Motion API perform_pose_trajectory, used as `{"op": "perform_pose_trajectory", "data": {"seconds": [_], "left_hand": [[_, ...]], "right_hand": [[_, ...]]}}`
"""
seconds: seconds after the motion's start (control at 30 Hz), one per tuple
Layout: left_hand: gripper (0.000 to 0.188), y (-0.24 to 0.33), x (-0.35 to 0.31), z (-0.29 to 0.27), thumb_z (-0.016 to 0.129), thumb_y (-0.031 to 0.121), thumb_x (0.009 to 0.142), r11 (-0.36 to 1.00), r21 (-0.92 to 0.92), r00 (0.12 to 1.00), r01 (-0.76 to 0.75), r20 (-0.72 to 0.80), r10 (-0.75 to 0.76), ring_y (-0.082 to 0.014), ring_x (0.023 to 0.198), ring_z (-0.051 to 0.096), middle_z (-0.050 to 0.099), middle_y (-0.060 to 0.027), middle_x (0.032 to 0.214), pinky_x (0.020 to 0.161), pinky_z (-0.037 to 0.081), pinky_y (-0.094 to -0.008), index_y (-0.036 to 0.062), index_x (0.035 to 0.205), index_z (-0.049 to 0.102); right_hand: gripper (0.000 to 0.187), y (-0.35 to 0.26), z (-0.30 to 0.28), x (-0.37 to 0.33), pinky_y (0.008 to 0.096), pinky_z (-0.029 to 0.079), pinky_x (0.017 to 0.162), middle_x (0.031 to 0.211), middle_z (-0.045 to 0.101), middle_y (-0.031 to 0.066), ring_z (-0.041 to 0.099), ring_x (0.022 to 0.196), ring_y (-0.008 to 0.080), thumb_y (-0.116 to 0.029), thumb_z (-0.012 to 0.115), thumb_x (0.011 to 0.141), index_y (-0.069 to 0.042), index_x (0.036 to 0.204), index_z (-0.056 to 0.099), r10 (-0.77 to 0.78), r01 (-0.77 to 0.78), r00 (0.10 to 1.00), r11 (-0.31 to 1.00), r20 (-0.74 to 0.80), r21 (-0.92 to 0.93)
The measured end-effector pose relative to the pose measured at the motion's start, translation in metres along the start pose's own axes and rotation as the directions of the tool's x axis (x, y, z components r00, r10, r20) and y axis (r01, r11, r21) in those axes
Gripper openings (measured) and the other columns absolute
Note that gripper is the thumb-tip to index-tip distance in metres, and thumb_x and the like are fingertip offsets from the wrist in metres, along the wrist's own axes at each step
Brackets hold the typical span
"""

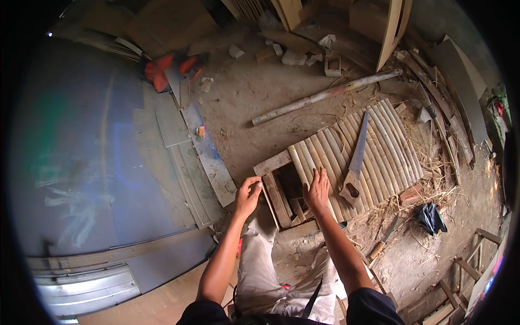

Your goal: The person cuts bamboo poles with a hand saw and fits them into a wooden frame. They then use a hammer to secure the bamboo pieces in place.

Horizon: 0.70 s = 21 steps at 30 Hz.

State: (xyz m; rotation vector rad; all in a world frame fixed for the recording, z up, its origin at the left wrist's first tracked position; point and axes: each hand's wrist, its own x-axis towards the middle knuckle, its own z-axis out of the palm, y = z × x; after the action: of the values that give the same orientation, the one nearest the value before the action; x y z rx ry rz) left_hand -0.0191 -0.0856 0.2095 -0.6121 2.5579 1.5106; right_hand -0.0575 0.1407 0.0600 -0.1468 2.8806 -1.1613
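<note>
A low wooden frame (272, 162) lies before me, partly covered by a row of pale bamboo slats (379, 146). Its left part is uncovered and shows a dark gap with wood inside. My left hand (248, 197) is closed at the frame's left end, its fingertips by the top of a thin pale strip (272, 210) along that edge. With fingers stretched out, my right hand (318, 192) rests on the leftmost slats beside the gap. A handsaw (357, 157) with a wooden handle lies across the slats, to the right of that hand.
A bamboo pole (325, 97) lies on the ground beyond the frame. To the right are a knife-like blade with a wooden handle (382, 241), a black plastic bag (431, 219) and scattered shavings (374, 223). Large grey-blue sheets (81, 146) cover the left side.
</note>
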Motion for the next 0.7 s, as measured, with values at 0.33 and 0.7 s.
{"op": "perform_pose_trajectory", "data": {"seconds": [0.33,0.7], "left_hand": [[0.029,-0.158,0.271,-0.013,0.061,0.027,0.099,0.988,0.13,0.956,0.084,0.269,-0.117,-0.0221,0.119,0.058,0.065,-0.0084,0.122,0.098,0.045,-0.0396,0.0058,0.119,0.062],[0.088,-0.348,0.635,0.067,0.073,0.04,0.085,0.639,0.768,0.926,0.047,0.207,-0.316,-0.034,0.147,0.024,0.027,-0.019,0.158,0.118,0.023,-0.0525,0.0049,0.152,0.028]], "right_hand": [[0.059,-0.018,0.113,0.192,0.0524,0.017,0.12,0.144,0.045,0.0208,0.034,0.142,0.0339,-0.036,0.061,0.091,0.003,0.134,0.048,0.039,-0.061,0.996,0.957,-0.085,-0.284],[0.05,-0.011,0.142,0.214,0.0577,0.016,0.117,0.134,0.056,0.0143,0.049,0.131,0.0314,-0.026,0.065,0.079,-0.005,0.124,0.054,0.15,-0.12,0.988,0.879,0.028,-0.461]]}}
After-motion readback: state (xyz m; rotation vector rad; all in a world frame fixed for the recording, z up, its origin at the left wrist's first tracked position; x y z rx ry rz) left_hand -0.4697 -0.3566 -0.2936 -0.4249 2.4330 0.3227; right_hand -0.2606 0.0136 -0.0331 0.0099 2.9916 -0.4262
